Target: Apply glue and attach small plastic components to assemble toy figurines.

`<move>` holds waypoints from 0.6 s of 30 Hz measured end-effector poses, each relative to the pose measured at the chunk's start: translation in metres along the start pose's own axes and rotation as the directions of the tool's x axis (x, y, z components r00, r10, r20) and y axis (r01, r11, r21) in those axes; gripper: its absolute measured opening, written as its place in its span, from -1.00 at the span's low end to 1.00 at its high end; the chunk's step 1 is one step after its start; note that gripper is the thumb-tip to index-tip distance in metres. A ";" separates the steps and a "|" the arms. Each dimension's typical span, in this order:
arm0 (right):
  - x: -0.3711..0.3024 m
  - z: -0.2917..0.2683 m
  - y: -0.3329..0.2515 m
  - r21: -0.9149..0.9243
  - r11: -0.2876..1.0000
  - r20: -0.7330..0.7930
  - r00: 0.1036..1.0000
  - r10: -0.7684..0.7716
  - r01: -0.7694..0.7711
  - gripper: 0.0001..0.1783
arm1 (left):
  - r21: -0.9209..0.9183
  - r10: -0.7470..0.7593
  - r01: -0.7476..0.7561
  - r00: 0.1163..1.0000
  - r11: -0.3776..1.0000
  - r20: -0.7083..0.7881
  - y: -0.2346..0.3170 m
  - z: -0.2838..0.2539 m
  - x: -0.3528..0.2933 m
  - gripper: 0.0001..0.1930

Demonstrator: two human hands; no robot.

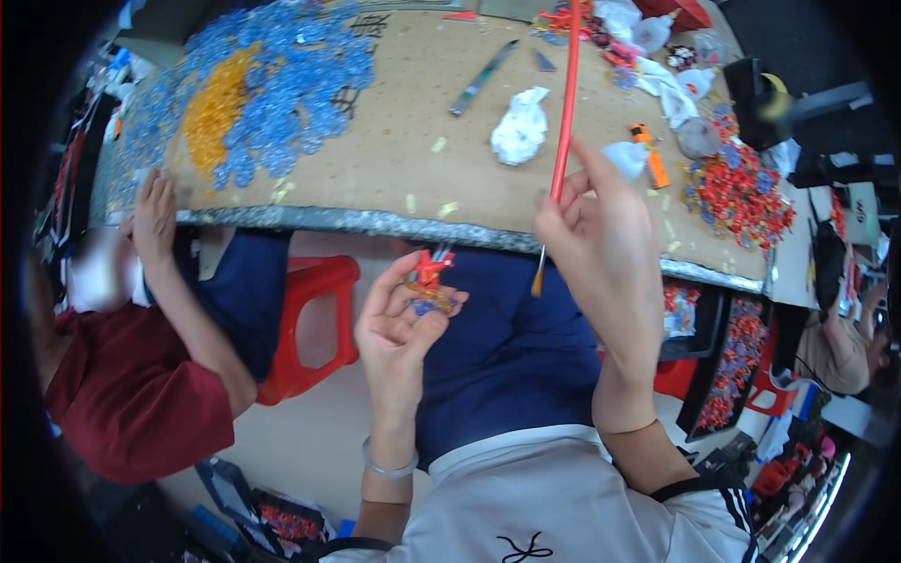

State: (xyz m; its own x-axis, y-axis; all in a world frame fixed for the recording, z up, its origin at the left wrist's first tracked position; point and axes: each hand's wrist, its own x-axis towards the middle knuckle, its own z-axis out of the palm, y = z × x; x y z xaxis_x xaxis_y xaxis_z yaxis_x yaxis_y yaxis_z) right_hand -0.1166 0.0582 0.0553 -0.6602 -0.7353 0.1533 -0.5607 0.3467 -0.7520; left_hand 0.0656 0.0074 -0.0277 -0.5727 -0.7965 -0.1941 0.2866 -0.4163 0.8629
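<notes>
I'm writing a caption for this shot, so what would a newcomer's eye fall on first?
Probably the big spread of clear blue pieces around an orange heap on the table's left side. Next, the long red brush in the right hand, its bristles pointing down. Below the table's near edge, the left hand holds a small red figure.

The left hand (396, 328) is holding a small red plastic figure (431, 270), while the right hand (608, 230) is gripping a slim, red-handled brush (566, 117) bristles-down. Translucent blue plastic pieces (291, 89) are lying heaped on the tan tabletop (394, 141).
</notes>
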 end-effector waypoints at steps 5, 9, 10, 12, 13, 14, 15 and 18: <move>-0.009 -0.093 -0.002 0.220 0.970 -0.426 0.905 -0.001 0.105 -0.78 | -0.045 -0.061 0.066 0.993 0.997 0.104 0.000 0.015 0.002 -0.46; 0.059 -0.147 0.100 -0.436 0.885 -0.535 0.743 -0.403 0.166 -0.84 | -0.121 -0.177 0.204 0.963 0.972 0.202 -0.005 0.025 0.000 -0.47; 0.072 -0.153 0.123 -0.487 0.865 -0.498 0.776 -0.388 0.121 -0.85 | -0.144 -0.208 0.245 0.950 0.959 0.233 -0.007 0.027 -0.001 -0.48; 0.088 -0.160 0.168 -0.336 0.940 -0.480 0.848 -0.225 0.059 -0.82 | -0.149 -0.251 0.297 0.931 0.943 0.266 -0.007 0.035 -0.002 -0.47; 0.090 -0.156 0.177 -0.310 0.950 -0.449 0.877 -0.170 0.025 -0.81 | -0.147 -0.269 0.316 0.924 0.937 0.271 -0.007 0.037 -0.004 -0.47; 0.091 -0.155 0.184 -0.333 0.943 -0.425 0.890 -0.168 0.019 -0.81 | -0.150 -0.274 0.323 0.921 0.934 0.276 -0.006 0.039 -0.005 -0.49; 0.092 -0.155 0.190 -0.356 0.934 -0.402 0.901 -0.165 0.013 -0.80 | -0.147 -0.272 0.321 0.921 0.936 0.279 -0.006 0.044 -0.006 -0.49; 0.084 -0.152 0.178 -0.498 0.867 -0.425 0.875 -0.232 -0.012 -0.77 | -0.143 -0.275 0.315 0.930 0.938 0.245 -0.004 0.051 -0.008 -0.47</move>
State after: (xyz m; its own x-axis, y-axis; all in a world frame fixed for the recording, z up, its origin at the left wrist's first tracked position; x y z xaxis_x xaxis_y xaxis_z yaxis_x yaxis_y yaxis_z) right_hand -0.3477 0.1471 0.0319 -0.6599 -0.4760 0.5814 -0.7272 0.5994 -0.3346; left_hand 0.0296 0.0375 -0.0053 -0.7994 -0.5188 -0.3030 0.1987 -0.7043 0.6815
